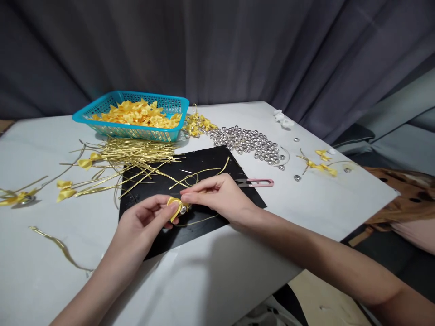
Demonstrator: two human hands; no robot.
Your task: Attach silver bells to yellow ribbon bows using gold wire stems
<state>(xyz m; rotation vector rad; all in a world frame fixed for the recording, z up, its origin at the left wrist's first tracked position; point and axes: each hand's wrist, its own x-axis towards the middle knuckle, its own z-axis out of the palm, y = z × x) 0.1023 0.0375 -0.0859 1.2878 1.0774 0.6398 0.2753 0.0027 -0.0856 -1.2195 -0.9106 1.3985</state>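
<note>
My left hand point(144, 222) pinches a small yellow ribbon bow point(174, 207) with a silver bead point(183, 209) at its middle, just above a black mat point(204, 163). My right hand point(217, 194) meets it from the right, with fingers pinched together at the bow and a thin gold wire point(200, 221) trailing beneath. Both hands hover over the front part of the mat.
A blue basket point(102, 118) of yellow bows stands at the back left. Gold wire strips point(132, 154) lie in a heap beside it. Silver beads point(251, 142) are piled at the back right. Pink thread snips point(256, 182) lie right of the mat. Finished bows point(321, 165) lie scattered on the white table point(41, 145).
</note>
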